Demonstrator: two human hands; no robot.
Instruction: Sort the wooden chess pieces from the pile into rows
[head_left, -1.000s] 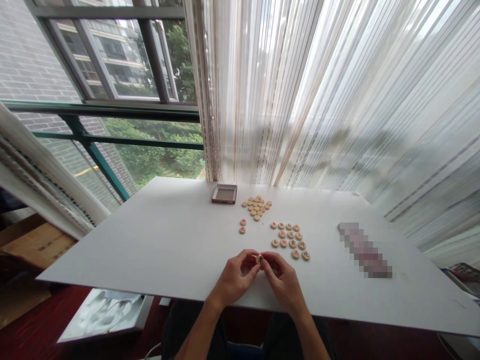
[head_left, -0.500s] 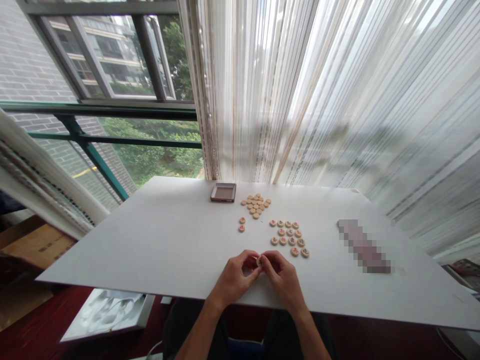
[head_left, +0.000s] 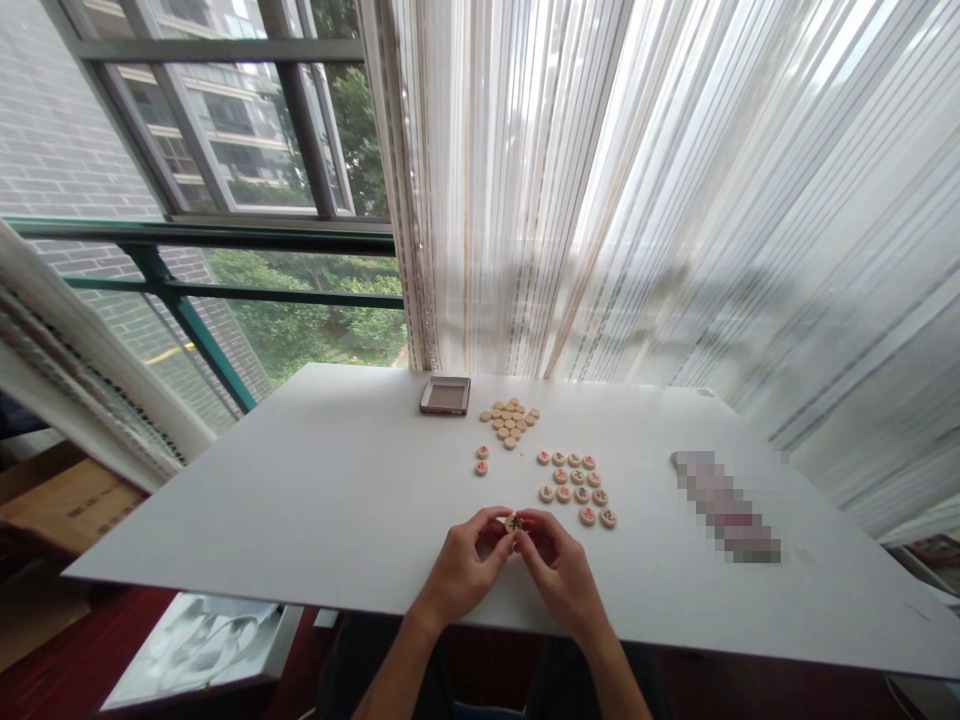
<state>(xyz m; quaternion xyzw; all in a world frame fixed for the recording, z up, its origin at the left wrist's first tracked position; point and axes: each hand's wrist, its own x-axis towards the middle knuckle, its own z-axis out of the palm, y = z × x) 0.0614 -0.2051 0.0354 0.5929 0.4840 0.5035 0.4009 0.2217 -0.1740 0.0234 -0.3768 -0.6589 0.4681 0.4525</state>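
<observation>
Between the fingertips of both hands is a round wooden Chinese chess piece [head_left: 514, 524], its black character facing me. My left hand [head_left: 466, 560] pinches it from the left, and my right hand [head_left: 556, 562] grips it from the right, close above the table's near edge. Beyond my right hand, several face-up chess pieces [head_left: 581, 494] with red or black characters lie in rough rows. Two pieces with red characters [head_left: 481, 468] lie one behind the other, ahead of my left hand. Farther back, a cluster of pieces [head_left: 510, 425] shows plain, blank tops.
A shallow open box [head_left: 445, 396] stands at the back of the white table [head_left: 300, 500]. A pixelated, pinkish long object [head_left: 727, 507] lies at the right. Curtains and a window border the far edge. Below the left side sits a white tray-like box [head_left: 202, 640], near cardboard [head_left: 67, 500].
The held piece has been turned so its character shows more fully, and my fingers have shifted to its sides. The whole view has tipped slightly upward. The pieces on the table have stayed put.
</observation>
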